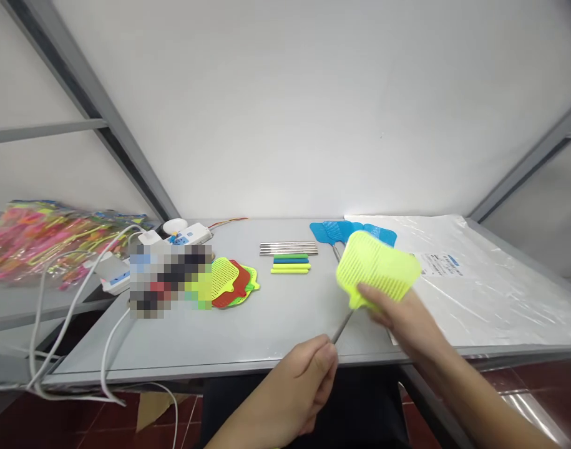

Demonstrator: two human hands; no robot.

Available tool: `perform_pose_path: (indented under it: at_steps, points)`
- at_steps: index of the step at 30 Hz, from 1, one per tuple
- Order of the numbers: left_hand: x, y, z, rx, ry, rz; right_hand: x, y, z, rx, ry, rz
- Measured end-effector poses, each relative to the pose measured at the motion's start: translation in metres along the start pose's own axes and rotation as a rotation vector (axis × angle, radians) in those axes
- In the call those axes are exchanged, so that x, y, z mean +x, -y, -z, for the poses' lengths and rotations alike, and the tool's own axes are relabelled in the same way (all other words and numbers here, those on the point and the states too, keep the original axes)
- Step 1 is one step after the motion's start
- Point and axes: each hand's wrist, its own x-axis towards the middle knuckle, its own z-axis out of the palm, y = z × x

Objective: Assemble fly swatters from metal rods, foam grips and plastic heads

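Note:
A yellow fly swatter head [377,265] is raised over the table's front, joined to a thin metal rod [343,326]. My right hand [400,312] grips the head near its neck. Lower down, my left hand [308,380] is wrapped round the rod, hiding its lower end. Blue fly swatters [334,232] lie behind, partly covered by the yellow head. Left of them rest several metal rods [288,249] in a row, with green, blue and yellow handle tubes [291,264] just in front. A pile of yellow, red and green swatter heads [233,284] lies farther left.
White plastic packaging [491,293] with a printed label covers the table's right side. Power strips [191,234] and white cables [74,312] are at the left edge, near a blurred patch. Beyond lie bagged colourful items [55,240]. A white wall panel [313,112] rises behind.

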Motion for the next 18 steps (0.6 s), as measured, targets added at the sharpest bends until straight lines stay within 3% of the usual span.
perform_pose_path:
  at_steps: [2, 5, 7, 10, 12, 14, 18]
  points:
    - [-0.009, 0.001, -0.001, 0.068, -0.004, 0.039, 0.005, 0.010, 0.017, 0.107, -0.099, 0.085]
    - [-0.020, 0.001, -0.006, 0.152, -0.058, 0.047, -0.006, 0.013, 0.023, 0.158, -0.102, 0.160]
    - [-0.025, -0.001, -0.013, 0.198, -0.080, 0.024, -0.027, 0.004, 0.011, 0.095, -0.023, 0.128]
    - [-0.030, -0.006, -0.023, 0.336, -0.089, -0.010, -0.058, -0.013, -0.013, -0.012, 0.260, 0.000]
    - [-0.034, -0.008, -0.025, 0.445, -0.114, -0.047, -0.066, -0.014, -0.015, 0.012, 0.302, 0.000]
    - [-0.040, -0.007, -0.021, 0.541, -0.131, -0.087, -0.060, -0.005, 0.000, 0.108, 0.174, 0.061]
    - [-0.053, -0.002, -0.003, 0.727, -0.155, -0.083, -0.033, 0.025, 0.056, 0.305, -0.172, 0.221]
